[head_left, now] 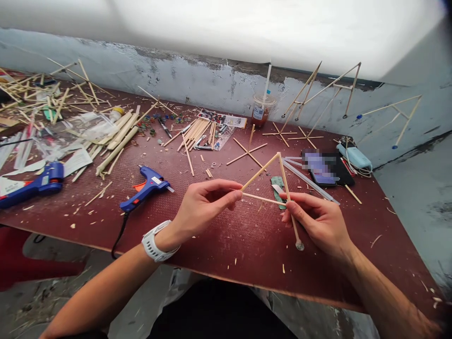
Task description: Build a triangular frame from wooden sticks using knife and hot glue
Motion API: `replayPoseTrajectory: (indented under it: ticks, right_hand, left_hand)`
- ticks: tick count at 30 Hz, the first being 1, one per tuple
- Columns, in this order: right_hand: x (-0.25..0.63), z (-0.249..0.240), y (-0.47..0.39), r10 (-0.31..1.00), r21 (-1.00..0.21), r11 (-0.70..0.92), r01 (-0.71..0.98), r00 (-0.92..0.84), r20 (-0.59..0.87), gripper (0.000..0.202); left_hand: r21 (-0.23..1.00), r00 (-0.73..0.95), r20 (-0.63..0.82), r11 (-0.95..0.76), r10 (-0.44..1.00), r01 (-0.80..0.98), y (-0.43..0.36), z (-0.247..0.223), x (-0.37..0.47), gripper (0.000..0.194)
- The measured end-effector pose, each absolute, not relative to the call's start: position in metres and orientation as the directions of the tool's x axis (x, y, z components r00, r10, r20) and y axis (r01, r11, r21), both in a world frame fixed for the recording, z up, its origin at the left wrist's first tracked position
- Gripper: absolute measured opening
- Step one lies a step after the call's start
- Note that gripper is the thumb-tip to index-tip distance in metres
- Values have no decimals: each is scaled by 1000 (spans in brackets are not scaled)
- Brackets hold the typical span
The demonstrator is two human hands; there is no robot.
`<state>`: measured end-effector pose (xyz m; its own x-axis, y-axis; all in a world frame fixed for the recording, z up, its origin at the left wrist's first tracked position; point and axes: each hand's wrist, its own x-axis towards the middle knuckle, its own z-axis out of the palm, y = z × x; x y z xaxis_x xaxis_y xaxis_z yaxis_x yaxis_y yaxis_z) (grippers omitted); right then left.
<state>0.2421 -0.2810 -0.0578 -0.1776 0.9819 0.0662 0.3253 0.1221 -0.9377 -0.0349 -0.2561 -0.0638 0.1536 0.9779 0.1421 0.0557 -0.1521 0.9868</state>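
Between my two hands is a wooden stick frame [285, 181] shaped like the letter A, its peak pointing away from me. My left hand [208, 205] pinches the left leg where the crossbar [263, 198] meets it. On the other side, my right hand [316, 219] grips the right leg near the crossbar's other end. A greyish round blob [300, 245] sits at the right leg's lower tip. Under the frame lies a green piece [278, 192] with a pale blade-like bit on it. A blue glue gun [150, 186] rests left of my left hand.
Another blue glue gun [45, 181] lies at far left, near plastic bags and piled sticks [120, 141]. Star-shaped stick pieces [247, 151], a drink cup [263, 110] and a phone [319, 167] are farther back. Similar A-frames [348, 89] lean against the wall.
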Motion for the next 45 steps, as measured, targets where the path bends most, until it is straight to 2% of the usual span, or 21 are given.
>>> replayPoseTrajectory:
  ticks: [3, 6, 8, 11, 13, 16, 18, 23, 28, 31, 37, 45]
  right_hand:
    - [244, -58, -279, 971, -955, 23, 295, -233, -49, 35]
    - [244, -61, -280, 984, -932, 105, 346, -171, 47, 31]
    - [244, -63, -282, 978, -893, 206, 401, -105, 178, 28]
    - [243, -65, -284, 935, -822, 325, 467, -30, 353, 23]
    - [242, -64, -285, 905, -782, 371, 501, -8, 425, 20]
    - [242, -64, -288, 884, -748, 402, 528, -10, 468, 17]
    - [241, -64, -290, 885, -741, 404, 536, -25, 465, 18]
    - [237, -63, -294, 886, -752, 436, 495, -88, 455, 16]
    - [228, -63, -299, 909, -810, 407, 422, -102, 404, 15]
    - [223, -66, -303, 925, -842, 375, 387, -98, 367, 18]
    - [216, -68, -308, 933, -876, 358, 322, -107, 342, 18]
    - [215, -66, -306, 928, -884, 372, 282, -141, 346, 16]
  left_hand:
    - [992, 202, 103, -115, 974, 48, -255, -63, -37, 17]
    - [980, 215, 143, -168, 966, 102, -254, -61, -42, 18]
    - [921, 103, 321, -336, 941, 200, -257, -62, -46, 16]
    - [698, -52, 686, -636, 726, 330, -265, -66, -46, 11]
    - [610, 56, 759, -738, 649, 287, -271, -70, -40, 18]
    - [637, 292, 671, -732, 681, 242, -277, -77, -24, 22]
    - [656, 351, 626, -713, 697, 246, -277, -82, -16, 25]
    - [760, 323, 532, -610, 783, 225, -272, -90, -7, 35]
    - [954, 231, 246, -278, 941, 117, -271, -88, -4, 33]
    - [991, 216, 136, -132, 967, -35, -270, -87, -1, 35]
    - [989, 323, 88, -45, 942, -138, -267, -87, 1, 30]
    - [981, 313, 74, -14, 947, -191, -267, -90, 3, 22]
